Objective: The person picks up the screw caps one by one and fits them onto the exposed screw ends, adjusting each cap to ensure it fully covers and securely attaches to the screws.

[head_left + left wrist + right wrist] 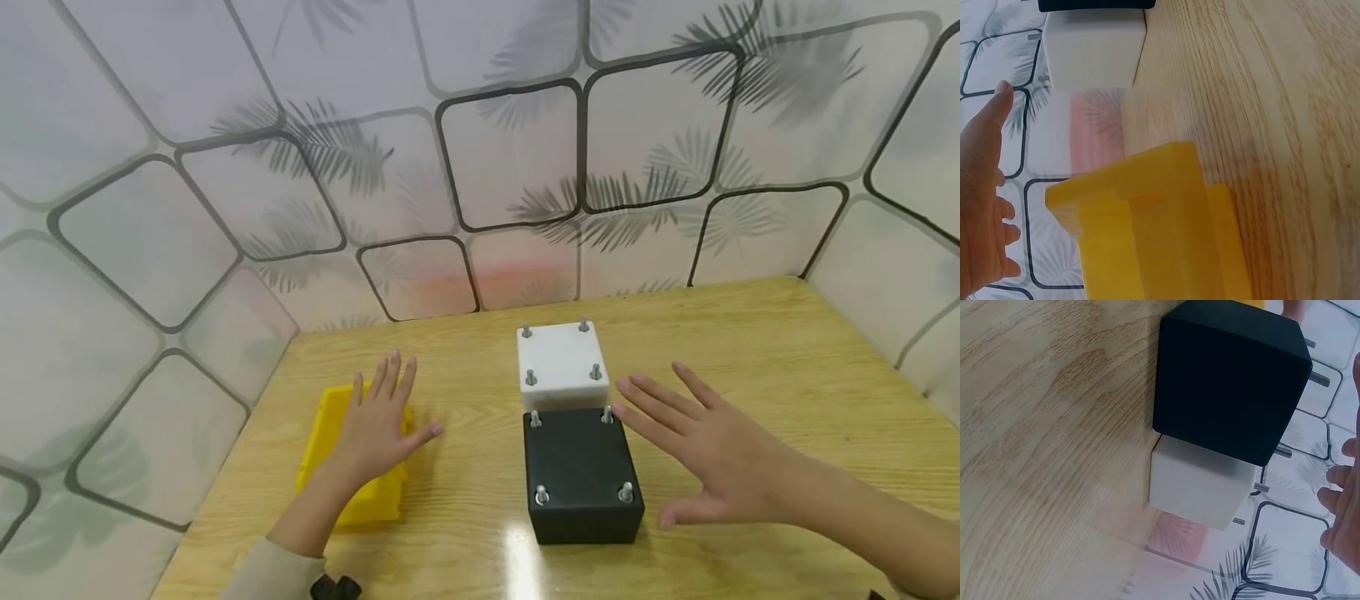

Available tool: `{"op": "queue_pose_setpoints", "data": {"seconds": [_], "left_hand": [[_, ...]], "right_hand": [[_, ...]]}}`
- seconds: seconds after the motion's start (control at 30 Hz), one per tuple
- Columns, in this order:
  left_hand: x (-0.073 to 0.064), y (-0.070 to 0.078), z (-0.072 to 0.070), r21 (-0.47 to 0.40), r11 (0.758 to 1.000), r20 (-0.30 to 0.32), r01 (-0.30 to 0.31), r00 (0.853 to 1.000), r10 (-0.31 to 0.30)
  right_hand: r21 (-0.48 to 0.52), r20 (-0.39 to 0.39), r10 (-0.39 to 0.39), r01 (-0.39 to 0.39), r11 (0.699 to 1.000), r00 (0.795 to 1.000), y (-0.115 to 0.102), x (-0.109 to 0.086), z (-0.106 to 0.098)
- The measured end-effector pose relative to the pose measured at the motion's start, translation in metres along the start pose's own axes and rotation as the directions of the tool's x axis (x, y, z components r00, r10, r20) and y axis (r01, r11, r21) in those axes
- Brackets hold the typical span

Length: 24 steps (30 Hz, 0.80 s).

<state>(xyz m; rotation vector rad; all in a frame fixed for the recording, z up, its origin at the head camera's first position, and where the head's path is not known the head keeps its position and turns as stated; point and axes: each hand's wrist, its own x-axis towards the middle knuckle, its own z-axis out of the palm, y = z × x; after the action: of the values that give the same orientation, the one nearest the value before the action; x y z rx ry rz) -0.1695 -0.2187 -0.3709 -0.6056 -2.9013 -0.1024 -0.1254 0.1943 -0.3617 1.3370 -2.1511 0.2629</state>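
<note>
My left hand [378,429], fingers spread and straight, hovers over a yellow plastic bin [318,437] on the left of the table. Nothing is in its grasp. The left wrist view has the yellow bin [1147,244] close up, with the hand [982,206] at its side. Spread out as well, my right hand [712,450] is just right of a black block [581,462] and holds nothing. Directly behind that block sits a white block [562,354]. A metal bolt stands upright near each top corner of both blocks.
The blocks and bin stand on a wood-grain table [465,467]. Behind and at both sides of it rises a wall covering [517,158] patterned with rounded outlines and leaves. A dark device [336,587] is strapped at the left sleeve.
</note>
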Motion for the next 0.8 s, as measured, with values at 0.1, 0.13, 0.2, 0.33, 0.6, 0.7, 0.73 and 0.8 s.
{"op": "queue_pose_setpoints", "data": {"seconds": [0.1,0.13,0.2,0.33,0.6,0.7,0.73,0.8], "left_hand": [[0.0,-0.002,0.0,-0.005,1.0,-0.001,0.004,1.0,-0.004],[-0.001,-0.002,0.0,-0.009,1.0,-0.001,0.005,1.0,-0.005],[-0.001,-0.003,-0.001,-0.013,1.0,0.001,0.01,1.0,-0.01],[-0.002,-0.005,-0.002,-0.018,0.999,0.016,0.026,1.0,-0.026],[-0.005,-0.009,-0.003,0.002,0.999,-0.002,0.043,0.999,-0.043],[-0.006,-0.011,-0.004,-0.005,0.999,0.0,0.052,0.999,-0.052],[-0.007,-0.012,-0.004,-0.004,0.999,0.0,0.054,0.999,-0.054],[-0.008,-0.014,-0.005,-0.009,0.998,0.013,0.064,0.998,-0.064]], "right_hand": [[0.001,0.005,-0.013,0.013,1.0,1.0,-0.002,0.001,0.0],[0.002,0.005,-0.019,0.019,1.0,1.0,-0.002,0.002,0.001],[0.004,0.0,-0.033,0.033,0.999,0.999,-0.004,0.003,0.001],[0.013,-0.012,-0.056,0.057,0.998,0.998,-0.006,0.005,0.002],[0.053,-0.036,-0.097,0.099,0.994,0.995,-0.007,0.008,0.006],[0.063,-0.015,-0.097,0.098,0.993,0.995,-0.008,0.007,0.007],[0.063,-0.006,-0.097,0.098,0.993,0.995,-0.008,0.007,0.007],[0.061,0.009,-0.098,0.097,0.993,0.995,-0.008,0.006,0.008]]}}
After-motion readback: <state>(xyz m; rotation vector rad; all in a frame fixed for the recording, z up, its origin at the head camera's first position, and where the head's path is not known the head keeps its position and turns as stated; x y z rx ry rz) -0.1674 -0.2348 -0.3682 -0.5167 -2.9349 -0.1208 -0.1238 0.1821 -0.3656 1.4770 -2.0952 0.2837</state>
